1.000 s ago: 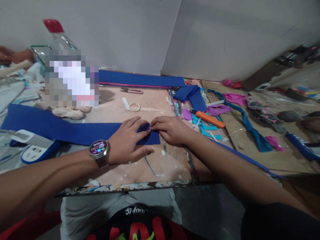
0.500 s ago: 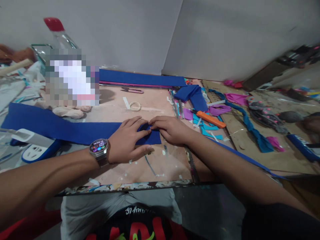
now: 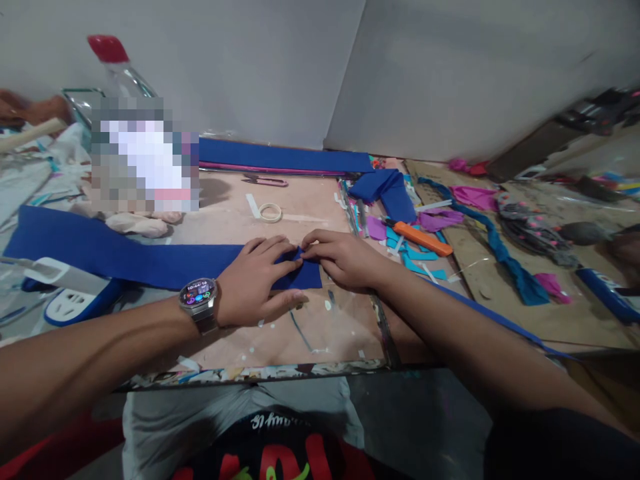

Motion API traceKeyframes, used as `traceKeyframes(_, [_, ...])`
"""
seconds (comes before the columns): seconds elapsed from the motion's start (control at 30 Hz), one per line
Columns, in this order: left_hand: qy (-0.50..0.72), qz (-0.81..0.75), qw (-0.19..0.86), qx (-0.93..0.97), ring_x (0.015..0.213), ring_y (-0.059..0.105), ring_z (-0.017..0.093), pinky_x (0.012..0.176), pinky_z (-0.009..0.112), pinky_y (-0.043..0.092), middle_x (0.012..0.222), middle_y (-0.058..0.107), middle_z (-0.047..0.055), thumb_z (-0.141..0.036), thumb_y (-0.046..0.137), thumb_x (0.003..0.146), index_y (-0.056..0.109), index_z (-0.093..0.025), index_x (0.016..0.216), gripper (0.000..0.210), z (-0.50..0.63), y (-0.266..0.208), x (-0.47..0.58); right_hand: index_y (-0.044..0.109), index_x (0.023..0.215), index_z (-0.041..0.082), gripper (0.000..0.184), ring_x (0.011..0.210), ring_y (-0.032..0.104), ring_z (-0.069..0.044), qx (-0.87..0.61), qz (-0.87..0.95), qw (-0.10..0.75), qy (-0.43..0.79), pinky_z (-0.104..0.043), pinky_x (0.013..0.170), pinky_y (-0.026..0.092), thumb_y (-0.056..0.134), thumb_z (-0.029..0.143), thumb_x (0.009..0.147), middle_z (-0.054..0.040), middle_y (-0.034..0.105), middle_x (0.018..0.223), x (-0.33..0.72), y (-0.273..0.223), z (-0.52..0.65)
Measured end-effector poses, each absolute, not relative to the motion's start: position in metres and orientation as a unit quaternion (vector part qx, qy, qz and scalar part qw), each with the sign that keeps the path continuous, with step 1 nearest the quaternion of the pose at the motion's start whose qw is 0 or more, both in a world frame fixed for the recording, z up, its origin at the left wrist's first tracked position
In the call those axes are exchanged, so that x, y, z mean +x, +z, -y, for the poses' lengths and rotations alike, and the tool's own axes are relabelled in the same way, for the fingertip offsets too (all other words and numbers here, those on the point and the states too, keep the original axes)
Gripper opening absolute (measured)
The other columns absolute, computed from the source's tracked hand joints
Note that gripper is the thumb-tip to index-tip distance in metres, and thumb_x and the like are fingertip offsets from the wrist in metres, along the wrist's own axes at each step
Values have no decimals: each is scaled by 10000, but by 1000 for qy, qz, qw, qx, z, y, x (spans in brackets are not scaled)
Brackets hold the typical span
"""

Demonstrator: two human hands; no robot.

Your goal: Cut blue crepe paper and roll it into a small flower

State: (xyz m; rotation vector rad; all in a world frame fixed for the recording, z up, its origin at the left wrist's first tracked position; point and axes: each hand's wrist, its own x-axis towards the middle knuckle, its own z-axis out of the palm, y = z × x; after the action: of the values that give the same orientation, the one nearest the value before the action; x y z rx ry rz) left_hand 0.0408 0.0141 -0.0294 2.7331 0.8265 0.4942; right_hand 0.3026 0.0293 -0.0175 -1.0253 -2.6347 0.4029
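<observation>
A long blue fabric strip (image 3: 165, 263) runs from the left across the table, and its right end lies under both hands. My left hand (image 3: 255, 280), with a watch (image 3: 199, 293) on the wrist, rests flat on the strip, fingers spread and thumb stretched out to the right. Close to the strip's end, my right hand (image 3: 345, 257) pinches the blue fabric between thumb and fingers, lifting a small fold near the left fingertips. The right fingertips partly hide the fold.
Behind the hands lie a tape roll (image 3: 271, 212) and thread snips (image 3: 265, 181). An orange utility knife (image 3: 420, 238) rests among scraps on the right. A white power strip (image 3: 75, 293) sits at left, before a red-capped bottle (image 3: 109, 50). More blue fabric (image 3: 285, 158) lines the wall.
My right hand's fingers have shifted slightly at the fold, the upper knuckles a little higher. My left hand and the strip lie almost as before.
</observation>
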Motion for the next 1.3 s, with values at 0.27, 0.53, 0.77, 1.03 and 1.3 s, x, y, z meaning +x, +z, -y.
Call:
traceKeyframes(0.27, [150, -290, 131, 936, 1489, 431, 397, 1189, 620, 343, 1574, 546, 143, -654, 495, 999, 652, -171, 1390, 641, -13, -27, 42, 777, 1155, 197, 401, 1150, 719, -240, -334, 920, 151, 140, -431, 1036, 575, 505, 50, 899, -90, 764, 1242, 303, -16, -31])
traceKeyframes(0.53, [143, -291, 123, 938, 1476, 455, 378, 1185, 610, 351, 1559, 563, 142, -653, 481, 1004, 640, -169, 1393, 640, -13, -27, 43, 718, 1302, 236, 423, 1115, 727, -229, -363, 911, 133, 141, -399, 986, 567, 524, 104, 950, -68, 786, 1221, 306, -14, -29])
traceKeyframes(0.77, [143, -294, 128, 936, 1476, 454, 393, 1191, 621, 345, 1570, 551, 150, -660, 496, 996, 642, -160, 1406, 663, -12, -26, 43, 752, 1253, 240, 417, 1009, 759, -217, -376, 905, 137, 145, -328, 885, 561, 543, 107, 918, -53, 822, 1116, 308, -8, -27])
traceKeyframes(1.03, [154, -297, 104, 936, 1501, 412, 408, 1209, 619, 344, 1592, 518, 157, -647, 507, 996, 665, -171, 1400, 644, -11, -28, 41, 761, 1243, 231, 503, 878, 754, -189, -386, 897, 123, 177, -283, 781, 543, 531, 63, 829, -34, 825, 1000, 309, -1, -25])
traceKeyframes(1.3, [156, -301, 103, 935, 1523, 372, 422, 1215, 632, 340, 1611, 485, 168, -642, 516, 993, 674, -177, 1391, 632, -9, -28, 40, 716, 1247, 190, 403, 969, 711, -223, -343, 906, 208, 136, -351, 861, 568, 544, 92, 896, -107, 746, 1084, 315, -14, -37])
